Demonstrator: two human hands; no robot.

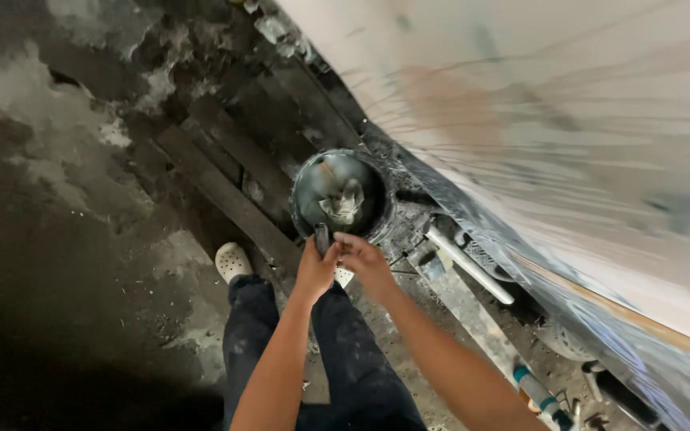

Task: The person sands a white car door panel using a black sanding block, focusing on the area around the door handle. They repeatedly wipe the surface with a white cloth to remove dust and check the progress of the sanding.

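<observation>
My left hand [315, 267] grips a small dark tool [322, 236], its end sticking up above my fist. My right hand [363, 257] is closed right beside it, fingers touching the same tool. Both hands hover at the near rim of a dark round bucket [304, 209] on the floor, which holds grey wet paste with a pale lump [345, 201] in it. My dark trouser legs and one white clog [233, 260] show below my arms.
A pale smeared wall [537, 104] fills the right side. Dark planks [225, 172] lie on the stained concrete floor left of the bucket. A white pipe [466, 263] and other tools lie along the wall base at lower right.
</observation>
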